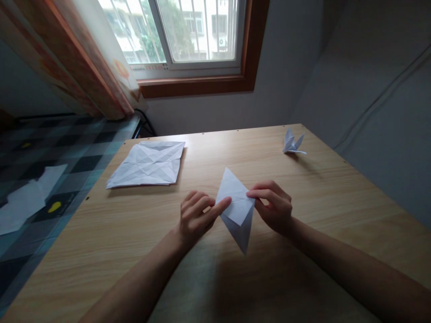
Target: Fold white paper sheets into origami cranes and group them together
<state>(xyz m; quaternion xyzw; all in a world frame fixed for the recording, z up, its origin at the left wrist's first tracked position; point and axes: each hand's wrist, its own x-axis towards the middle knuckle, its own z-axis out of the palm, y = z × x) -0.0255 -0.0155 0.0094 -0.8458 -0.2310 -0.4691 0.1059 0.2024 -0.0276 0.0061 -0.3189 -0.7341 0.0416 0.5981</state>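
Folded paper [235, 202], middle of the bench [134, 233]: why both hands?
— Right hand [273, 210] pinches its right corner; left hand [197, 217] lays a forefinger on the left edge, probably steadying the crease. Its thumb's hidden, so that grip I can't tell.

- Folded paper [237, 206]: white on the upper flap, shading to grey on the lower point.
- Creased sheet [148, 165]: white too, criss-crossed with fold lines.
- Little paper crane [292, 143]: white.
- Worktop [134, 233]: pale wood, fine streaky grain.
- Checked cloth [67, 148]: dark blue, teal and grey squares, yellow spots.
- Curtain [84, 58]: orange and cream.
- Window frame [202, 85]: reddish brown.
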